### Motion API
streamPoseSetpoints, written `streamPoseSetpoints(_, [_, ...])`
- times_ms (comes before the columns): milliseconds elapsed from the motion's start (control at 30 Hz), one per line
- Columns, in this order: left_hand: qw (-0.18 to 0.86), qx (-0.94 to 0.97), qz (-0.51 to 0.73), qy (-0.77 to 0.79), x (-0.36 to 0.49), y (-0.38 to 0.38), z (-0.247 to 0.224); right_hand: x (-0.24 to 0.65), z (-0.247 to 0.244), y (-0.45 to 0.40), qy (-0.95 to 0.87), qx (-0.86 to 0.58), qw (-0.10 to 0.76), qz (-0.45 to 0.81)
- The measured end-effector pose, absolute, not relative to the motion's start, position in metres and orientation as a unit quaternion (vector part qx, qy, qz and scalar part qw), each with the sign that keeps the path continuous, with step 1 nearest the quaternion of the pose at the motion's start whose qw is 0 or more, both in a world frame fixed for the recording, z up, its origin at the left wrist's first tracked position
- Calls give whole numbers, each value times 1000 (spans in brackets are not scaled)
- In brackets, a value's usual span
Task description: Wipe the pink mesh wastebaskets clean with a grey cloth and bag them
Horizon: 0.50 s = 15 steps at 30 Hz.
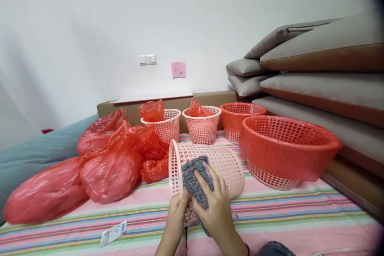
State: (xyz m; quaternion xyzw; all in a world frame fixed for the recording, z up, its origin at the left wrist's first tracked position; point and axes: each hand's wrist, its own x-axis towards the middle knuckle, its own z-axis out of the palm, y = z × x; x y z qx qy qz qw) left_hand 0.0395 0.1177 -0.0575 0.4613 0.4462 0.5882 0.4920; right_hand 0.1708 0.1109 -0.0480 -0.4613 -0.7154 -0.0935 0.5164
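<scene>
A pink plastic basket with a lattice of holes [228,164] lies on its side on the striped sheet, its rim facing left. My left hand [177,213] grips the basket at the lower part of its rim, thumb on the outside. With spread fingers, my right hand [216,204] presses a dark grey fuzzy cloth [195,174] flat against the basket's side. Part of the cloth hangs below the palm. The fingers of my left hand inside the rim are partly hidden.
Stuffed red plastic bags [111,168] lie at left. Behind stand two pink baskets [204,128] with red bags inside. Two baskets lined with red bags [288,148] stand at right, beside stacked grey cushions [324,84]. A small printed card [113,233] lies on the striped sheet [144,216].
</scene>
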Motion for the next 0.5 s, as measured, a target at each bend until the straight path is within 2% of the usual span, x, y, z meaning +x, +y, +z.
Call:
streamPoseSetpoints(233, [571,401,558,450,47,119,-37,174,-44,108,-736,-441,495,-138])
streamPoseSetpoints(333, [549,425,588,415,49,118,-35,173,-36,114,-767,-418,477,-100])
streamPoseSetpoints(500, [575,429,556,419,46,120,-28,189,-20,151,-763,-464,449,-35])
